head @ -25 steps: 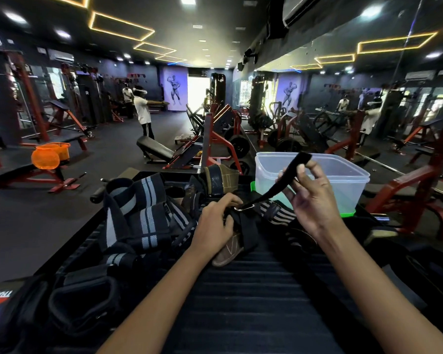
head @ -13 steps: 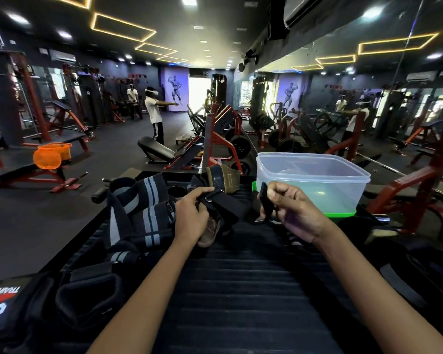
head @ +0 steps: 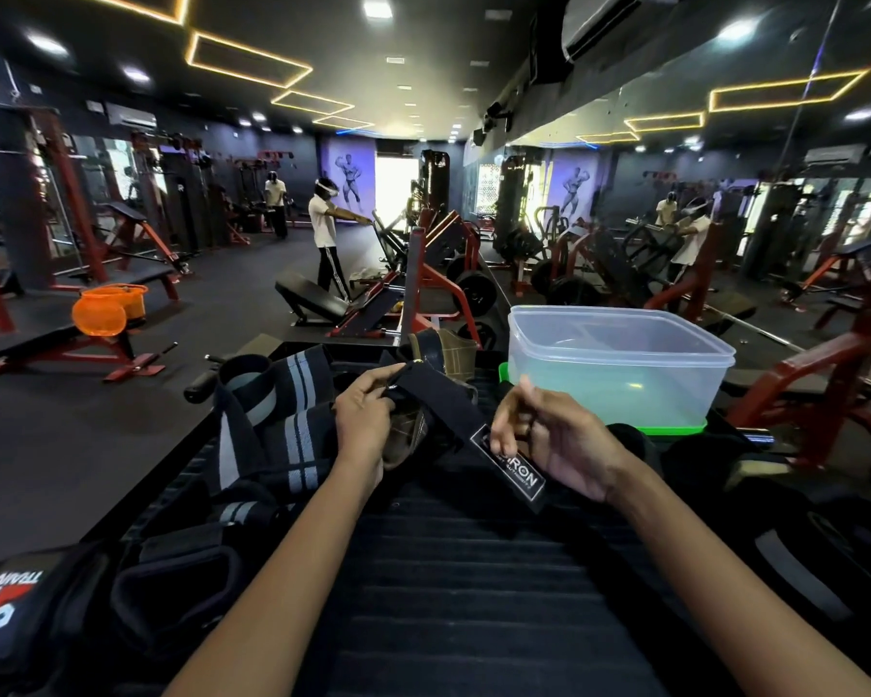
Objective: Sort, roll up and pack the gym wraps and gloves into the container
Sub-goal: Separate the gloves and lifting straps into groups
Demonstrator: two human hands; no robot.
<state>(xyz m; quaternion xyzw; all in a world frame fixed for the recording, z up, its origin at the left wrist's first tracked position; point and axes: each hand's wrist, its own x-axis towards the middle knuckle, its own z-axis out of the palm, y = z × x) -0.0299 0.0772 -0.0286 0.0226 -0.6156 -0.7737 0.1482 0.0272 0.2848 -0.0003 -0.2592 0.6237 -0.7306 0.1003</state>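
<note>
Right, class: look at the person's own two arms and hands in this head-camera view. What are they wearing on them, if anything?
Nothing that shows. The left hand and right hand are bare, with no gloves, wraps or rings visible. Both forearms are uncovered from the wrist down to the frame's lower edge, so no sleeve, watch or wristband shows. Whatever covers the upper arms lies outside the picture.

Both hands (head: 368,420) (head: 554,440) hold black strap (head: 453,410) beside container (head: 619,364).
</note>
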